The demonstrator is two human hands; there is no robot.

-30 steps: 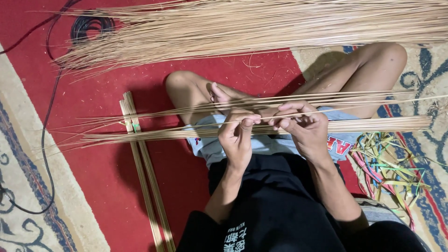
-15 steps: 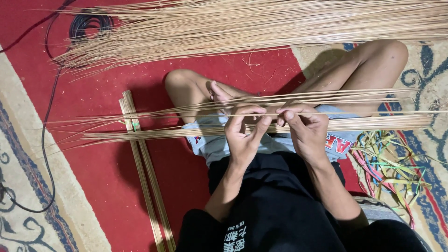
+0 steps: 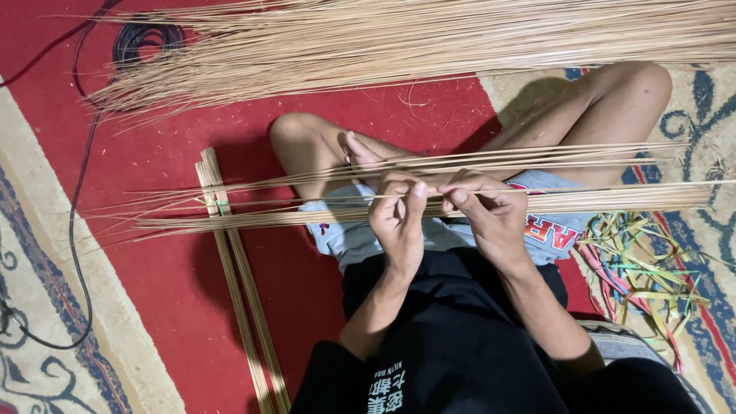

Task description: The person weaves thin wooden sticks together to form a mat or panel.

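Observation:
I sit cross-legged on a red carpet with a bundle of thin tan sticks (image 3: 598,201) lying across my lap from left to right. My left hand (image 3: 397,218) and my right hand (image 3: 491,215) are raised together over the bundle, fingertips almost meeting. Both pinch one thin stick (image 3: 230,201) that runs horizontally between them and far out to either side. A few loose sticks (image 3: 583,153) fan above the bundle, over my knees.
A large pile of the same thin sticks (image 3: 429,38) lies along the top. Flat wooden slats (image 3: 241,307) lie on the red carpet (image 3: 169,276) at the left. A tangle of coloured strips (image 3: 640,268) sits at the right. A black cable (image 3: 73,230) runs down the left.
My hands have shifted slightly to the right along the bundle, and the fingers of both have closed in on a single stick lifted above it.

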